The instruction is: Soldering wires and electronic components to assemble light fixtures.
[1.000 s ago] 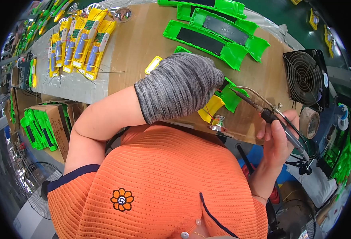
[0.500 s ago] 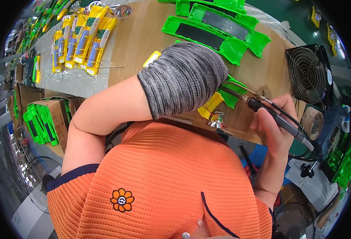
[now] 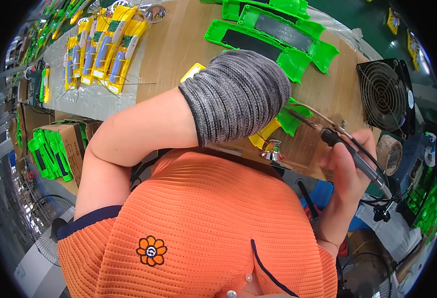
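Two hands meet over the right half of the worktop [image 3: 168, 54], close to its near edge. The right hand [image 3: 350, 166] has its bare fingers closed around a soldering iron [image 3: 329, 136] with a curved metal tube beside its shaft. The left hand [image 3: 243, 94] is wrapped in a grey striped knit covering that hides its fingers, so whether they grip anything cannot be told.

Compared with half a second ago, the right hand has drawn back a little toward the worktop's right edge. The front of the iron, then pushed in beside the knit covering, now shows more of its length over a small green shell [image 3: 292, 124]. That suggests a brief pause in contact at the joint, though the exact tip lies too close to the knit to tell whether it touches anything.

The green shell sticks out from behind the left hand. Nearer the worktop's front edge lie a yellow piece [image 3: 266, 133] and a shiny reflector cup [image 3: 273, 150], both where they were. More green shells [image 3: 298, 64] lie overlapping toward the far edge, yellow assemblies [image 3: 101, 54] with blue cells stand in a row at the far left, and a black fan [image 3: 384, 97] stands at the right edge.
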### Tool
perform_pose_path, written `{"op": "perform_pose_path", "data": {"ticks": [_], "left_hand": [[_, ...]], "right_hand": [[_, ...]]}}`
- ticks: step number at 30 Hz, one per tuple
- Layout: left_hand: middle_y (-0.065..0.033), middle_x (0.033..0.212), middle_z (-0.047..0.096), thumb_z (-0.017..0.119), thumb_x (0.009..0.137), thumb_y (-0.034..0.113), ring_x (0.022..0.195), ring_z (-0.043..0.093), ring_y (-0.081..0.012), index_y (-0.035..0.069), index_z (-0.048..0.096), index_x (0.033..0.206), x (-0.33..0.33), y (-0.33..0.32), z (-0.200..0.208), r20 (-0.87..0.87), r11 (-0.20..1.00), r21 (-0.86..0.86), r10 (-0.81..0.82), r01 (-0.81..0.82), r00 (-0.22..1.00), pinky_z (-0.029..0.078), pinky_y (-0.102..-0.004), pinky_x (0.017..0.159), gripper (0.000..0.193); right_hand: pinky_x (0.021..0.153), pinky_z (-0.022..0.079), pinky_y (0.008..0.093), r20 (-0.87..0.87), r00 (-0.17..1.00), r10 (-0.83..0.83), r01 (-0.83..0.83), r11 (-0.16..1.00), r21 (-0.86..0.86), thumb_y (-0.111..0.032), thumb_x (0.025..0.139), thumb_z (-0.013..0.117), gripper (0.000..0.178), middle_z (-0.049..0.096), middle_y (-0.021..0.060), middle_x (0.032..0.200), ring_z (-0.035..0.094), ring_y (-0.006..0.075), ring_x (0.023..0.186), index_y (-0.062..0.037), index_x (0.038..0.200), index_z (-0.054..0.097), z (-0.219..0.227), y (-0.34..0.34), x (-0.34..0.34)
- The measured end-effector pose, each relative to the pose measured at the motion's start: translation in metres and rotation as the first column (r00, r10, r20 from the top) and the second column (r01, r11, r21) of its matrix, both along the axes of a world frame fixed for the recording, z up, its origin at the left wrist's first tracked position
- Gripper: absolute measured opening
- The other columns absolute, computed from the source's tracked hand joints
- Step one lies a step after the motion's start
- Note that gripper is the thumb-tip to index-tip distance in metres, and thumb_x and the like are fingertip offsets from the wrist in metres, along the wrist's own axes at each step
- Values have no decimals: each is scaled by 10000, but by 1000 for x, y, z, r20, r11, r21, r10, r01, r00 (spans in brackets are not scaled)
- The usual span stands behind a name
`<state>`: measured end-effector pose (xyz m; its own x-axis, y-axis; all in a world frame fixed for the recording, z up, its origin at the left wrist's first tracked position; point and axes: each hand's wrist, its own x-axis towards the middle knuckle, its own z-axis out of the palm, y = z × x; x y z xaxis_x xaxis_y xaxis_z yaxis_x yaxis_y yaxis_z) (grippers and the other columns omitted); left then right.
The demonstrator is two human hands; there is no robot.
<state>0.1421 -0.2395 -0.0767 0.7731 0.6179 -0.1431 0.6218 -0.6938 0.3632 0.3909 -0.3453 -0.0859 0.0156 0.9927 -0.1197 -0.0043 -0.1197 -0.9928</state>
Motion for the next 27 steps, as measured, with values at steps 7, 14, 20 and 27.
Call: {"op": "perform_pose_path", "data": {"ticks": [7,14,20,27], "left_hand": [[-167,862,662,670,776,160,814,654,-329,44,677,899,1,14,3,-43,992,-111,51,-55,998,522,-410,715,169],[-181,899,663,706,749,155,835,649,-327,27,666,921,2,21,15,-95,970,-213,101,-119,990,518,-406,728,218],[-190,925,664,731,730,152,850,645,-327,14,659,937,3,21,15,-123,947,-281,123,-153,985,515,-403,738,259],[-115,813,647,635,842,165,767,648,-324,81,681,911,-13,3,-1,-9,986,147,87,-85,996,523,-421,683,118]], "right_hand": [[1060,361,658,-576,752,-320,302,944,-130,-146,985,530,77,506,28,635,607,210,656,-75,994,504,-27,-17,-35],[1126,298,632,-663,689,-294,293,949,-116,-185,1029,451,196,489,-23,657,577,135,704,-83,927,583,-27,-10,-47],[1090,336,643,-632,727,-268,294,953,-66,-145,996,508,81,473,4,637,594,183,672,-95,935,492,-35,14,-48],[1089,322,659,-643,736,-212,271,963,-8,-122,985,510,64,497,12,639,602,187,667,-107,1042,536,-36,1,-45]]}}
